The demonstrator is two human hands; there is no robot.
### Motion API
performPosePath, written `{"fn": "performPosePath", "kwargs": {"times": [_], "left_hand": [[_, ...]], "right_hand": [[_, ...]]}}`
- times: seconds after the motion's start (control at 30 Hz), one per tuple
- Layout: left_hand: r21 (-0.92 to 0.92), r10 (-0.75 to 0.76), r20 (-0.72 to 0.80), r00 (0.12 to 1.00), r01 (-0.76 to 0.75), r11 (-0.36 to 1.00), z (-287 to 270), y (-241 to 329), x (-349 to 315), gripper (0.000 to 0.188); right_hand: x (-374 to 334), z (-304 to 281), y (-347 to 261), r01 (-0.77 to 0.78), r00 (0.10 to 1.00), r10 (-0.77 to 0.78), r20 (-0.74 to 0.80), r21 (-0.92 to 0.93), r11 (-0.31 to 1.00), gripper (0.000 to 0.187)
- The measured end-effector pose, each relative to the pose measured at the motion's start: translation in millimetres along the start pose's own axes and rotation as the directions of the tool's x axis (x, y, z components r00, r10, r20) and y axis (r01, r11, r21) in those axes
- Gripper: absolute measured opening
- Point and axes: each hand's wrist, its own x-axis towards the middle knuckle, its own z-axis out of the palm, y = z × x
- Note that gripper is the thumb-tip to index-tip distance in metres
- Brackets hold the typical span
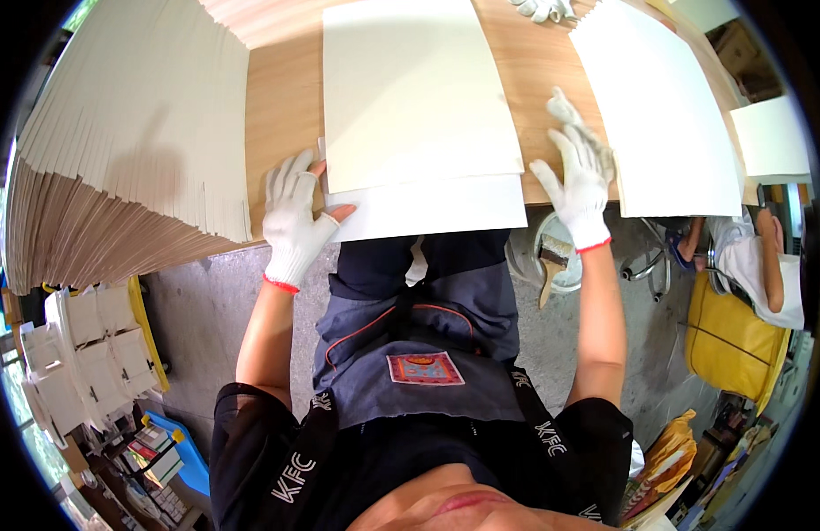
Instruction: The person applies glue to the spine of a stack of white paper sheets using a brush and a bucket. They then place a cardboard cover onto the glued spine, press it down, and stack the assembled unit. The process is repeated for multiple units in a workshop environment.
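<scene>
On the wooden table in front of me lies a cream-coloured sheet (414, 97). A white sheet (427, 211) shows below it, jutting out past its near edge and slightly over the table's edge. My left hand (295, 217) wears a white knitted glove that leaves the thumb and one fingertip bare. Its fingers are apart, at the left edge of the two sheets. My right hand (576, 181), also gloved, is open with fingers spread, between these sheets and the white stack (662, 111) at the right. A blurred glove-like shape (565, 108) shows just beyond its fingers.
A tall fanned stack of sheets (135, 133) covers the table's left side. White gloves (544, 9) lie at the far edge. Below the table, a brush (551, 265) rests on a round container. Another person (764, 265) sits at the right, near a yellow bundle (733, 341).
</scene>
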Motion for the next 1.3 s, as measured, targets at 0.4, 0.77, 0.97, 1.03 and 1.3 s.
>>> {"fn": "performPosePath", "kwargs": {"times": [0.4,0.77,0.97,1.03,1.3], "left_hand": [[-0.009,-0.004,-0.028,1.000,0.003,1.000,7.4,-6.1,-9.0,0.066],[0.034,-0.013,0.012,1.000,0.013,0.999,5.0,2.2,-7.2,0.069],[-0.017,-0.002,0.009,1.000,0.002,1.000,1.8,3.5,-5.5,0.065],[-0.016,0.009,0.004,1.000,-0.009,1.000,0.4,2.1,-4.6,0.065],[0.010,0.002,0.026,1.000,-0.002,1.000,0.9,-2.1,-5.0,0.069]], "right_hand": [[-19.5,15.2,-45.7,-0.030,0.999,0.027,0.024,0.185,0.982,0.068],[-20.1,17.6,-46.9,0.002,0.997,0.007,-0.082,0.109,0.994,0.066],[-20.3,17.8,-46.8,0.011,0.997,-0.005,-0.072,0.091,0.996,0.071],[-18.2,17.2,-49.6,0.000,0.998,0.005,-0.060,0.088,0.996,0.072],[-16.8,17.0,-48.3,0.017,1.000,-0.015,-0.021,0.106,0.994,0.069]]}}
